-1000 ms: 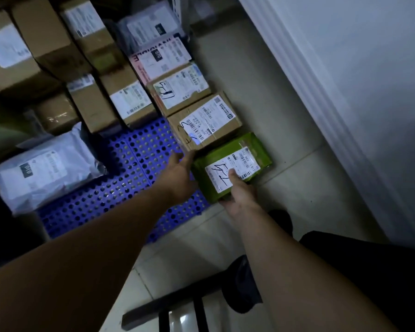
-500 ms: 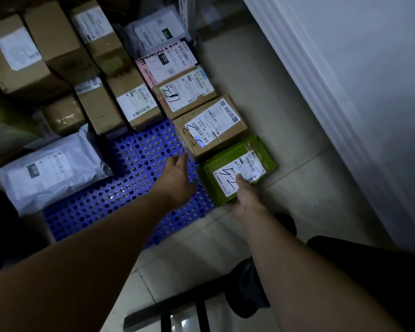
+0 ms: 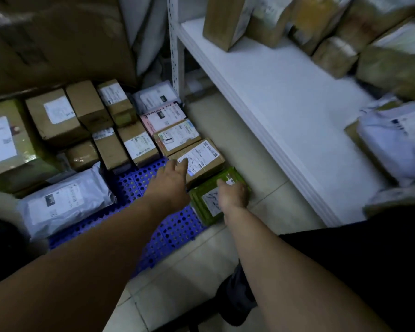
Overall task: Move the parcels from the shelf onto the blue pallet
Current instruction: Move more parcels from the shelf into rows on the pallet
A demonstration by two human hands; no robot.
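Observation:
A green parcel [image 3: 203, 200] with a white label lies flat at the right corner of the blue pallet [image 3: 177, 228]. My right hand [image 3: 233, 195] rests on top of it, fingers loosely spread over the label. My left hand [image 3: 170, 183] hovers with straight fingers over the pallet, its fingertips at the brown box [image 3: 201, 159] just behind the green parcel. Several brown boxes and grey mailer bags [image 3: 65, 202] fill the rest of the pallet. On the white shelf [image 3: 285, 104] to the right stand several more parcels [image 3: 225, 17].
A white mailer bag [image 3: 398, 140] lies on the shelf's right part. The shelf's perforated metal post [image 3: 176, 44] rises behind the pallet. A large cardboard box [image 3: 58, 39] stands at the upper left. Pale floor tiles [image 3: 237, 130] run between pallet and shelf.
The view has tilted up and to the right, bringing the shelf into sight. My right hand slid from the green parcel's near edge onto its top. My left hand reached forward to the brown box.

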